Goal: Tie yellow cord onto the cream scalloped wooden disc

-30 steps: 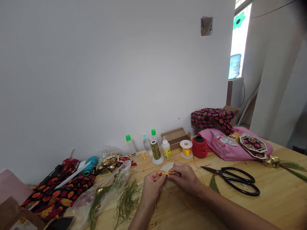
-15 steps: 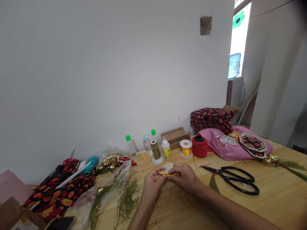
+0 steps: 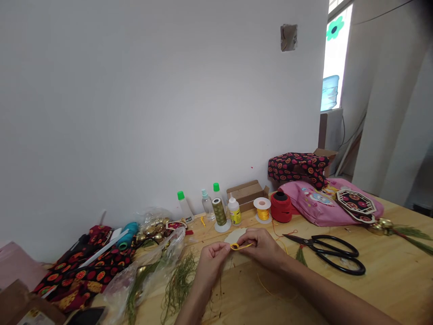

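Between my two hands is a yellow cord [image 3: 242,247], bent into a small loop or knot near my left fingertips. My left hand [image 3: 212,258] pinches the looped part with thumb and index finger. On the other side, my right hand [image 3: 262,249] grips the cord a short way off, fingers curled. Behind the fingers a pale scallop-edged piece [image 3: 236,235] lies on the table, partly hidden by my hands. A thin tail of yellow cord trails over the wood below my right wrist. Black-handled scissors [image 3: 324,253] rest to the right, beside a small green tassel [image 3: 301,256].
Along the wall stand a glue bottle [image 3: 234,211], an olive thread spool [image 3: 219,212], a yellow cord spool [image 3: 263,211] and a red thread cone [image 3: 281,207]. Green threads [image 3: 181,280] and a plastic bag [image 3: 125,280] lie left. A pink bag [image 3: 311,205] sits at right.
My left hand has shifted slightly left and down, away from the right hand. The cord's loop now shows more clearly between them.
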Tool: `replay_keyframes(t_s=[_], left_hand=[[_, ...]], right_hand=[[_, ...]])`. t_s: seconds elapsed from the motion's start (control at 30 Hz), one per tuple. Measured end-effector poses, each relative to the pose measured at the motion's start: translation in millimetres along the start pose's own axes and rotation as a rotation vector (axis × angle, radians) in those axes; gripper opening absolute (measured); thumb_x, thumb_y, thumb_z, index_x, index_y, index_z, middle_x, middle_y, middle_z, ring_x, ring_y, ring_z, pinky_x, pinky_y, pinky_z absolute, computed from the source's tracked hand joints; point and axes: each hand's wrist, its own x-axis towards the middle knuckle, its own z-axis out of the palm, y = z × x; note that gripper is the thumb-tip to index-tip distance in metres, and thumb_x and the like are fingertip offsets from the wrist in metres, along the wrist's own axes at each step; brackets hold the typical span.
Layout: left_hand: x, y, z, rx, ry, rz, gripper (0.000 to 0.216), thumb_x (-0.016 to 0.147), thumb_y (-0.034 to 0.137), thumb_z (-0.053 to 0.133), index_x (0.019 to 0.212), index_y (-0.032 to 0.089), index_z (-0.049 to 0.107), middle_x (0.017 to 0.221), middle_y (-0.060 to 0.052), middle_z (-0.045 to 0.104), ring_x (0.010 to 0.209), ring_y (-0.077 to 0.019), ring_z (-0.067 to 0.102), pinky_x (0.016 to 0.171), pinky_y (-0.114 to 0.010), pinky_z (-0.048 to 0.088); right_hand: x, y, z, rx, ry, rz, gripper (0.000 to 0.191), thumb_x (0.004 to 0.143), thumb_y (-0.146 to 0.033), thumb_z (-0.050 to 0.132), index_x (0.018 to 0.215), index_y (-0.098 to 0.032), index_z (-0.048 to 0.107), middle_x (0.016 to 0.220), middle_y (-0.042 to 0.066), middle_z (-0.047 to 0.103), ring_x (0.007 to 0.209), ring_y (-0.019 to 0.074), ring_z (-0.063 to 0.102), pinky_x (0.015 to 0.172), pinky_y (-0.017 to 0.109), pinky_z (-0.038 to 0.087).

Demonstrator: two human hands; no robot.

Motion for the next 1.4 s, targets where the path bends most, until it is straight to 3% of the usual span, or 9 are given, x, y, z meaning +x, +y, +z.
replay_keyframes(t_s=[0.13, 0.3, 0.5, 0.73, 0.83, 0.93, 1.07, 1.27, 1.4], left_hand=[[-2.3, 6.2, 3.1, -0.055, 0.021, -0.015, 0.021, 0.053, 0.032, 0.066, 0.061, 0.012, 0.065, 0.047, 0.0, 0.059, 0.053, -0.0123, 0.052, 0.051, -0.02, 0.037], [-4.5, 10.0, 6.1, -0.027, 0.026, -0.03, 0.022, 0.052, 0.032, 0.067, 0.059, 0.011, 0.065, 0.044, -0.001, 0.057, 0.055, -0.0144, 0.053, 0.048, -0.02, 0.036], [-5.2, 9.1, 5.1, -0.068, -0.002, -0.039, 0.022, 0.051, 0.033, 0.067, 0.058, 0.012, 0.065, 0.037, 0.003, 0.05, 0.049, -0.0118, 0.05, 0.044, -0.017, 0.032], [-6.0, 2.9, 13.0, 0.011, -0.052, -0.113, 0.028, 0.054, 0.037, 0.065, 0.06, 0.01, 0.062, 0.027, 0.011, 0.031, 0.025, -0.0008, 0.017, 0.032, -0.018, 0.007], [-2.7, -3.4, 11.9, -0.013, -0.12, -0.108, 0.029, 0.058, 0.038, 0.062, 0.064, 0.009, 0.061, 0.026, 0.011, 0.028, 0.025, -0.0007, 0.013, 0.031, -0.019, 0.003], [-0.6, -8.9, 9.1, -0.058, -0.141, -0.096, 0.027, 0.062, 0.036, 0.059, 0.068, 0.009, 0.06, 0.027, 0.012, 0.023, 0.026, -0.0009, 0.011, 0.031, -0.019, 0.002], [-1.2, -11.4, 9.9, -0.089, -0.141, -0.107, 0.026, 0.063, 0.035, 0.058, 0.07, 0.01, 0.059, 0.029, 0.013, 0.021, 0.027, -0.001, 0.009, 0.03, -0.018, 0.002], [-3.3, -8.5, 18.7, -0.108, -0.093, -0.145, 0.025, 0.059, 0.036, 0.061, 0.065, 0.011, 0.057, 0.028, 0.013, 0.023, 0.027, -0.0008, 0.01, 0.03, -0.017, 0.003], [-3.1, -8.2, 23.2, -0.046, -0.059, -0.137, 0.025, 0.056, 0.034, 0.064, 0.062, 0.009, 0.059, 0.026, 0.012, 0.027, 0.026, -0.0003, 0.012, 0.03, -0.018, 0.002]], right_hand=[[5.8, 2.1, -9.5, 0.219, 0.066, 0.17, 0.022, 0.06, -0.031, 0.06, 0.073, -0.013, 0.063, 0.07, 0.004, 0.061, 0.06, 0.0127, 0.053, 0.052, 0.022, 0.041], [8.7, 3.1, -18.1, 0.249, 0.063, 0.124, 0.023, 0.062, -0.035, 0.057, 0.072, -0.015, 0.064, 0.077, 0.005, 0.062, 0.069, 0.0153, 0.055, 0.059, 0.025, 0.044], [2.8, 3.1, -18.4, 0.076, -0.159, 0.066, 0.026, 0.068, -0.037, 0.052, 0.068, -0.015, 0.065, 0.058, 0.001, 0.06, 0.054, 0.0116, 0.05, 0.05, 0.022, 0.037], [0.2, -9.2, -17.5, 0.543, -0.243, 0.213, 0.03, 0.07, -0.039, 0.051, 0.062, -0.012, 0.059, 0.038, -0.007, 0.036, 0.035, 0.0026, 0.026, 0.036, 0.016, 0.02], [2.1, -1.5, -16.0, 0.72, -0.234, 0.316, 0.029, 0.072, -0.039, 0.049, 0.064, -0.012, 0.055, 0.034, -0.011, 0.022, 0.031, 0.0022, 0.01, 0.032, 0.018, 0.007], [3.4, 5.5, -17.2, 0.802, -0.182, 0.363, 0.025, 0.071, -0.036, 0.051, 0.063, -0.012, 0.053, 0.035, -0.012, 0.02, 0.032, 0.0021, 0.008, 0.032, 0.019, 0.004], [1.4, 6.6, -22.2, 0.772, -0.223, 0.354, 0.023, 0.069, -0.03, 0.052, 0.056, -0.012, 0.051, 0.035, -0.011, 0.022, 0.033, 0.002, 0.011, 0.033, 0.019, 0.006], [-3.5, 5.6, -23.8, 0.448, -0.525, 0.22, 0.012, 0.063, -0.016, 0.053, 0.053, -0.009, 0.057, 0.042, -0.005, 0.045, 0.038, 0.0023, 0.03, 0.036, 0.016, 0.018], [-4.6, 11.5, -20.3, 0.264, -0.618, 0.141, 0.01, 0.058, -0.009, 0.051, 0.054, -0.009, 0.059, 0.046, -0.004, 0.048, 0.043, 0.0033, 0.035, 0.04, 0.015, 0.024]])
